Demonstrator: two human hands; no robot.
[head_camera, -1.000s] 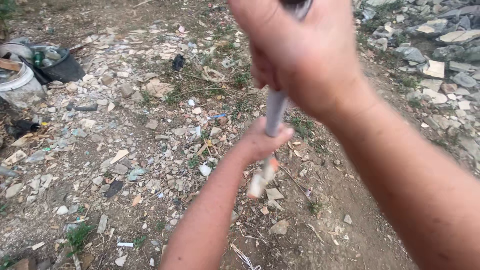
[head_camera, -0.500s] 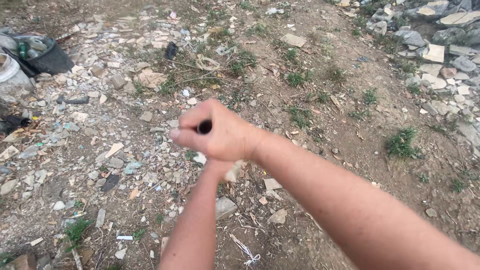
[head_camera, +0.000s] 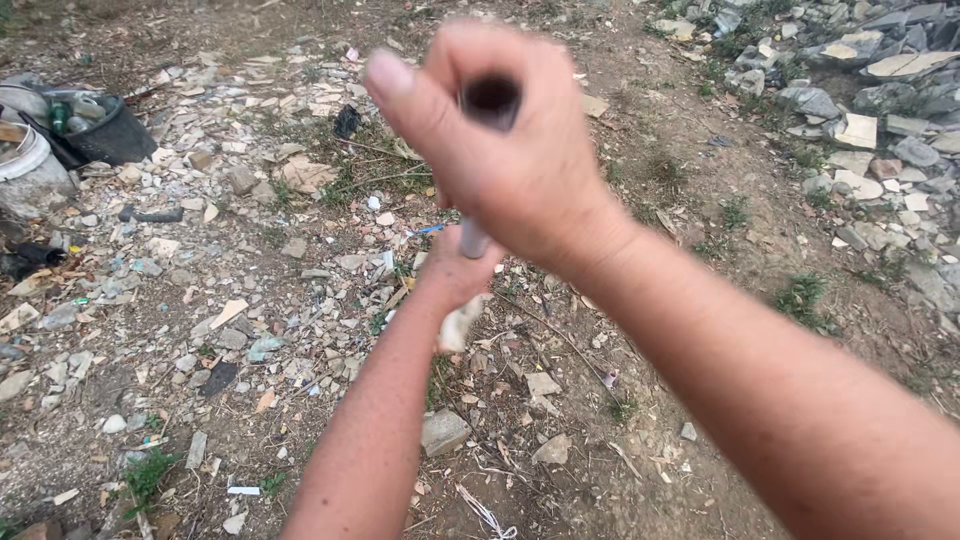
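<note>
Rubble-strewn dirt ground (head_camera: 250, 330) below; right hand (head_camera: 500, 150) wraps the grey tool handle (head_camera: 472, 238) top, left hand (head_camera: 455, 275) grips lower, spaced for leverage.

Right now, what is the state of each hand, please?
Left hand: closed around the lower part of the grey pole.
Right hand: fingers closed around the top end of the same pole.

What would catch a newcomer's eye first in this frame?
The right hand, large and blurred at top centre, wrapped around the end of a grey pole. Below it the left hand holds the same pole lower down. Around them, ground strewn with broken stone, and a black tub at far left.
</note>
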